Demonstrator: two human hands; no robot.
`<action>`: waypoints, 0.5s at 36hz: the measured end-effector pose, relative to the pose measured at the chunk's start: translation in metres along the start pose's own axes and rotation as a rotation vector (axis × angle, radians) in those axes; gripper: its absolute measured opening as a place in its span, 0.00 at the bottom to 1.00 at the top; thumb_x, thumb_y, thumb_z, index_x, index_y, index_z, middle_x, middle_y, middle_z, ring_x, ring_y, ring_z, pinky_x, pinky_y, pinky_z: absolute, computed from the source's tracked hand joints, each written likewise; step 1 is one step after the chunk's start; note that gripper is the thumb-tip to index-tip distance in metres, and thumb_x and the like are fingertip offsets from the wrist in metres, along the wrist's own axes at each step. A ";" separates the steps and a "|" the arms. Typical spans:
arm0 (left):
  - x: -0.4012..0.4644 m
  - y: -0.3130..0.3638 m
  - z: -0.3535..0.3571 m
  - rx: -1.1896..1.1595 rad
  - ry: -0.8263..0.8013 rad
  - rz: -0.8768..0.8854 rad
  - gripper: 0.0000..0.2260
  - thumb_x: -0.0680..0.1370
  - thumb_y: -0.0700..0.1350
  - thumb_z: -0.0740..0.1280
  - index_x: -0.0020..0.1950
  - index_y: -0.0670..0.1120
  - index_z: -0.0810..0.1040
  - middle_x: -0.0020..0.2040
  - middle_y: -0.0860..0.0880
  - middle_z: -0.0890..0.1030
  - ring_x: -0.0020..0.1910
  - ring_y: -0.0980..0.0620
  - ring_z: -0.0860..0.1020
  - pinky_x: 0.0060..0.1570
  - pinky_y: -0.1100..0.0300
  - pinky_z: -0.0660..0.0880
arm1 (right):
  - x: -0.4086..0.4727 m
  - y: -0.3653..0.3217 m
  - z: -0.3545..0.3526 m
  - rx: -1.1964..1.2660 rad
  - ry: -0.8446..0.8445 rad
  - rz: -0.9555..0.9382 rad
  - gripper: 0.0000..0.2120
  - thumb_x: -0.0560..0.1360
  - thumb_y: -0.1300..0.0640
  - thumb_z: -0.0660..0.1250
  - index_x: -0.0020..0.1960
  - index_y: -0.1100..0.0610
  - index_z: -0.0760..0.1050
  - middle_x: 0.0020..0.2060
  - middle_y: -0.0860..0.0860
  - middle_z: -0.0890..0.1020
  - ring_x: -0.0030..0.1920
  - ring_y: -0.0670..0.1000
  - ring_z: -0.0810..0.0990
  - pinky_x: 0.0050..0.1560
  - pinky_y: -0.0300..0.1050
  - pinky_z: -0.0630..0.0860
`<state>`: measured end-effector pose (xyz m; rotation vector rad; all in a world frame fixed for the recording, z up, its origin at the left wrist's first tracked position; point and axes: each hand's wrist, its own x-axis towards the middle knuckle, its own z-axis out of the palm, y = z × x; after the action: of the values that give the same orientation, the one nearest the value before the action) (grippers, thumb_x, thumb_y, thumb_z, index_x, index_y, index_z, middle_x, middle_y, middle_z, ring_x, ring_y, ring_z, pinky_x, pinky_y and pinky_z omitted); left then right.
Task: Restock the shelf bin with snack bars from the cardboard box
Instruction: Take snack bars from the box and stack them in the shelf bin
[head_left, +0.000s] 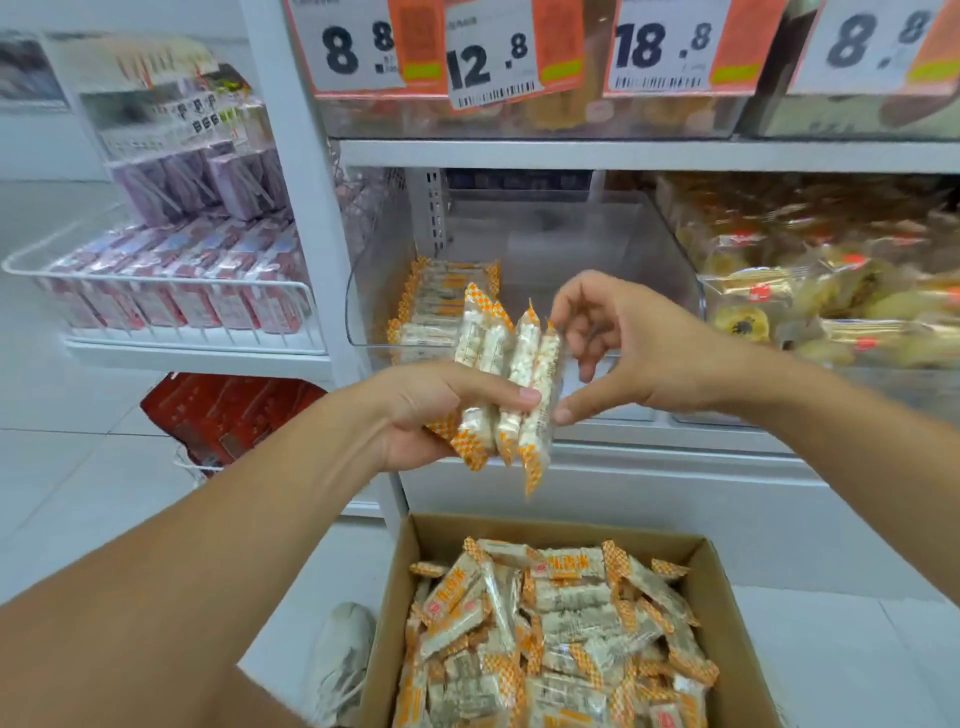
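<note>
My left hand (436, 410) grips a bunch of several snack bars (511, 374) in clear wrappers with orange checked ends, held upright in front of the shelf. My right hand (618, 343) pinches the rightmost bar of that bunch between fingers and thumb. Behind them stands the clear plastic shelf bin (675, 249), with a short stack of the same bars (436, 306) in its left front corner. On the floor below, an open cardboard box (727, 613) holds a loose heap of bars (556, 634).
Price tags (493, 52) hang on the shelf above. A neighbouring bin of yellow pastries (831, 291) sits to the right. A wire basket with pink packs (171, 291) stands to the left, red packs (228, 415) below it. My shoe (343, 660) is beside the box.
</note>
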<state>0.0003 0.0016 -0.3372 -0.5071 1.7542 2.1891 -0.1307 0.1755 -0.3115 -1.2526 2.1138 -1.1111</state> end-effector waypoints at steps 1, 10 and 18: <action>0.002 0.006 -0.004 0.040 -0.035 0.000 0.19 0.66 0.36 0.76 0.57 0.44 0.83 0.52 0.44 0.85 0.49 0.47 0.83 0.54 0.52 0.78 | 0.006 0.000 -0.003 -0.080 0.038 -0.041 0.46 0.52 0.48 0.86 0.65 0.45 0.69 0.52 0.49 0.76 0.47 0.48 0.79 0.42 0.42 0.80; 0.023 0.050 -0.045 0.254 -0.101 -0.026 0.35 0.62 0.39 0.82 0.68 0.37 0.76 0.61 0.43 0.83 0.59 0.49 0.82 0.62 0.53 0.77 | 0.051 0.006 -0.013 -0.157 -0.103 -0.280 0.37 0.58 0.48 0.85 0.66 0.46 0.78 0.64 0.45 0.76 0.67 0.46 0.74 0.66 0.42 0.70; 0.031 0.072 -0.077 -0.189 0.124 0.196 0.33 0.78 0.64 0.59 0.69 0.38 0.75 0.69 0.36 0.76 0.69 0.37 0.74 0.67 0.43 0.73 | 0.084 0.028 -0.005 0.571 0.048 -0.005 0.28 0.58 0.65 0.81 0.57 0.56 0.81 0.44 0.51 0.84 0.40 0.49 0.82 0.37 0.40 0.80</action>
<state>-0.0520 -0.0892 -0.3028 -0.5449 1.7318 2.5267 -0.1900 0.1124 -0.3290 -0.9586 1.6407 -1.6083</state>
